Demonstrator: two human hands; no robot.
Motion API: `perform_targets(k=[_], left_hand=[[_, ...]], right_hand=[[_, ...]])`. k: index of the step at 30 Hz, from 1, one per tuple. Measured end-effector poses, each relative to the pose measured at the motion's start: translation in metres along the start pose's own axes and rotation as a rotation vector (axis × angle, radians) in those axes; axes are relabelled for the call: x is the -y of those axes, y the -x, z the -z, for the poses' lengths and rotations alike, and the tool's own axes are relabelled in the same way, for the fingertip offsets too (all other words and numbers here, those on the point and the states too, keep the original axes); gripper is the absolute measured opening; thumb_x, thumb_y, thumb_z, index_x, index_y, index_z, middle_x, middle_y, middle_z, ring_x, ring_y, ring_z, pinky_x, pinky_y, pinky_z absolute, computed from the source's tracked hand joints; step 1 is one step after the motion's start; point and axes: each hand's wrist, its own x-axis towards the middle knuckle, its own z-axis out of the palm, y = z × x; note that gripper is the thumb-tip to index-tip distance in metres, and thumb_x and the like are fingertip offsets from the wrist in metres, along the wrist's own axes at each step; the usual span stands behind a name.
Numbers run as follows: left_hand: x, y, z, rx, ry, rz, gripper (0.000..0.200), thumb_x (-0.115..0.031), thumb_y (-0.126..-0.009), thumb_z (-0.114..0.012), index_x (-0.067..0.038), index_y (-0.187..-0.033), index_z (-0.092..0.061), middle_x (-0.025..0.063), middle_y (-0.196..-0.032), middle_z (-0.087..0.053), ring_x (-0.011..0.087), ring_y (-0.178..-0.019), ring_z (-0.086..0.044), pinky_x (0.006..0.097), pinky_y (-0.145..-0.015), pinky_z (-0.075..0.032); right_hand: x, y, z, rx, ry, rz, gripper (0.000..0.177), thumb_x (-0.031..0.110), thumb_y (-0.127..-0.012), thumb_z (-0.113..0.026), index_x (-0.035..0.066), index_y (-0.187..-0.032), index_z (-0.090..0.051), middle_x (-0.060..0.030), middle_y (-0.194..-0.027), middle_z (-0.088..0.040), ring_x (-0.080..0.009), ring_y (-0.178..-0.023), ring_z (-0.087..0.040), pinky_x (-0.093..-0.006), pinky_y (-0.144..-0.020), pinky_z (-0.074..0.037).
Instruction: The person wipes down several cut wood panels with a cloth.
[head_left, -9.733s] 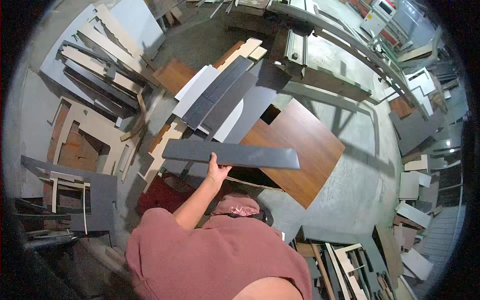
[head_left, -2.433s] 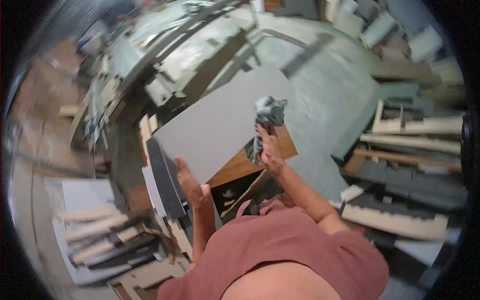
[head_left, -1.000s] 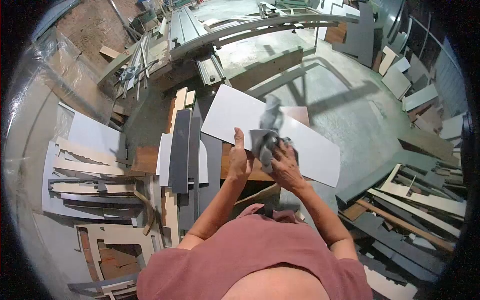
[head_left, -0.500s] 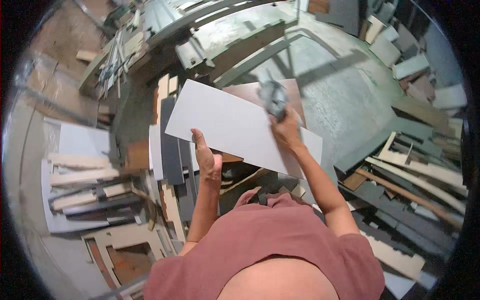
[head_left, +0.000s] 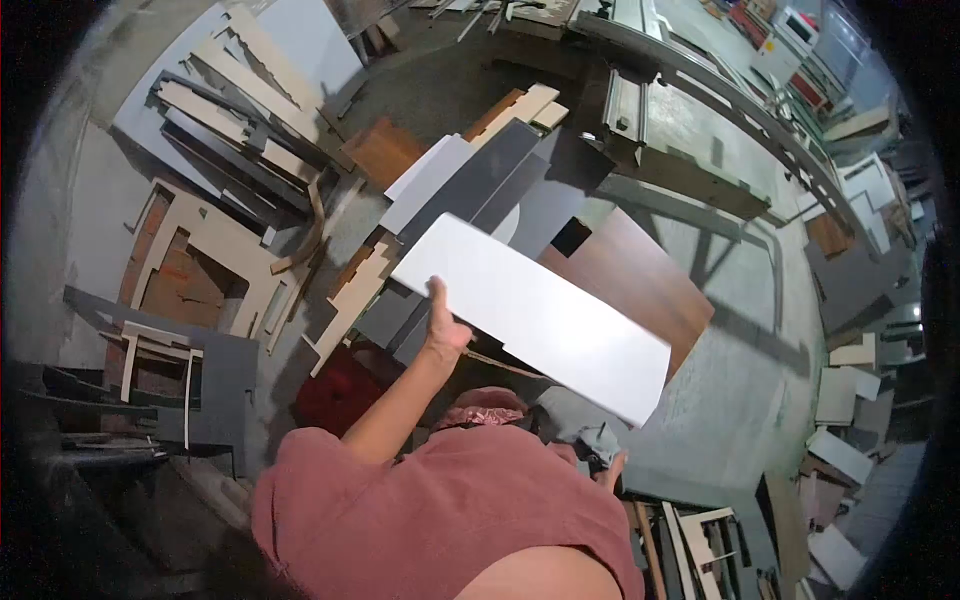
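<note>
A long white board [head_left: 545, 315] lies slanted in front of my body. My left hand [head_left: 447, 328] grips its near left edge, thumb on top and the other fingers hidden beneath. Low at my right side, my right hand [head_left: 614, 470] is closed on a crumpled grey cloth [head_left: 592, 437], apart from the board. Most of that hand is hidden behind my shirt. Partly covered by the white board is a brown wood-grain panel [head_left: 640, 285].
Dark grey panels [head_left: 480, 185] and pale offcuts [head_left: 515, 115] lie beyond the board. Cut-out frames [head_left: 205, 270] and a stack of strips [head_left: 235, 130] are on the left. A metal rail [head_left: 720, 105] crosses the upper right. More scrap boards [head_left: 840, 455] line the right side.
My right hand has left the white board's surface and come down to my right side with the grey cloth. My left hand still holds the board's edge. The view has turned left.
</note>
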Motion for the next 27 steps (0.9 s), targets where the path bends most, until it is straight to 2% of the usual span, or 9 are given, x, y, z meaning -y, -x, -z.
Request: perform_targets(k=[2,6,11,17,18,19,22,25,27], left_hand=[[0.0,-0.016,0.03,-0.163,0.132,-0.064,0.056,-0.05,-0.082,-0.038,-0.01,-0.12,-0.036,0.0064,-0.117,-0.044,0.0243,-0.108,-0.042,0.0405,-0.09,-0.034],[0.005,-0.069,0.073,-0.295,0.355,-0.011,0.05,-0.048,-0.081,-0.041,-0.014,-0.118,-0.039,0.004,-0.117,-0.044,0.0245,-0.107,-0.042,0.0431,-0.089,-0.035],[0.021,-0.172,0.093,-0.101,0.44,-0.163,0.053,-0.045,-0.079,-0.048,-0.012,-0.12,-0.037,0.0056,-0.123,-0.039,0.0269,-0.112,-0.037,0.0488,-0.09,-0.034],[0.041,-0.275,0.101,-0.329,0.642,-0.273,0.06,-0.043,-0.079,-0.049,-0.01,-0.125,-0.029,0.0079,-0.127,-0.034,0.0287,-0.116,-0.032,0.0522,-0.093,-0.029],[0.045,-0.285,0.11,-0.206,0.624,-0.319,0.062,-0.042,-0.078,-0.052,-0.011,-0.126,-0.028,0.0079,-0.128,-0.033,0.0285,-0.116,-0.032,0.0508,-0.095,-0.028],[0.045,-0.29,0.108,-0.266,0.645,-0.327,0.064,-0.04,-0.076,-0.055,-0.012,-0.126,-0.028,0.0082,-0.127,-0.033,0.0283,-0.116,-0.032,0.0498,-0.096,-0.026],[0.054,-0.301,0.12,-0.303,0.677,-0.301,0.065,-0.041,-0.075,-0.056,-0.012,-0.126,-0.028,0.0081,-0.128,-0.032,0.0284,-0.117,-0.031,0.0495,-0.097,-0.026],[0.058,-0.3,0.119,-0.416,0.607,-0.252,0.061,-0.042,-0.08,-0.048,-0.009,-0.126,-0.027,0.0122,-0.128,-0.03,0.0305,-0.118,-0.028,0.0485,-0.095,-0.029],[0.055,-0.296,0.111,-0.565,0.661,-0.107,0.07,-0.044,-0.074,-0.055,-0.008,-0.126,-0.025,0.0085,-0.13,-0.029,0.0275,-0.119,-0.029,0.0472,-0.096,-0.028]], right_hand=[[-0.003,0.001,0.004,-0.003,0.014,-0.021,0.055,0.043,-0.087,-0.03,-0.006,-0.097,-0.053,-0.0183,-0.091,-0.059,-0.0282,-0.084,-0.056,-0.0395,-0.069,-0.041],[0.002,0.003,0.012,-0.012,0.03,-0.061,0.054,0.043,-0.087,-0.031,-0.006,-0.098,-0.053,-0.0185,-0.092,-0.058,-0.0282,-0.085,-0.056,-0.0394,-0.07,-0.041],[0.011,0.008,0.012,-0.041,0.028,-0.107,0.054,0.043,-0.086,-0.032,-0.006,-0.099,-0.052,-0.0187,-0.093,-0.058,-0.0283,-0.086,-0.055,-0.0392,-0.071,-0.041],[0.017,0.016,0.009,-0.08,0.013,-0.208,0.054,0.043,-0.086,-0.032,-0.006,-0.1,-0.051,-0.019,-0.094,-0.057,-0.0284,-0.087,-0.054,-0.039,-0.072,-0.04],[0.016,0.018,0.009,-0.088,0.006,-0.232,0.054,0.043,-0.086,-0.033,-0.006,-0.1,-0.051,-0.019,-0.094,-0.057,-0.0284,-0.087,-0.054,-0.039,-0.072,-0.04],[0.016,0.019,0.009,-0.092,0.007,-0.245,0.054,0.043,-0.086,-0.033,-0.006,-0.1,-0.051,-0.0191,-0.094,-0.057,-0.0284,-0.087,-0.054,-0.039,-0.072,-0.04],[0.017,0.022,0.006,-0.098,0.0,-0.287,0.054,0.043,-0.085,-0.033,-0.006,-0.101,-0.051,-0.0192,-0.095,-0.056,-0.0284,-0.088,-0.054,-0.0389,-0.073,-0.04],[0.021,0.023,0.002,-0.1,-0.011,-0.312,0.054,0.043,-0.085,-0.034,-0.006,-0.101,-0.05,-0.0194,-0.096,-0.056,-0.0285,-0.089,-0.054,-0.0388,-0.074,-0.04],[0.021,0.021,0.001,-0.106,-0.018,-0.314,0.054,0.043,-0.085,-0.034,-0.006,-0.102,-0.05,-0.0195,-0.096,-0.056,-0.0285,-0.089,-0.053,-0.0387,-0.074,-0.039]])
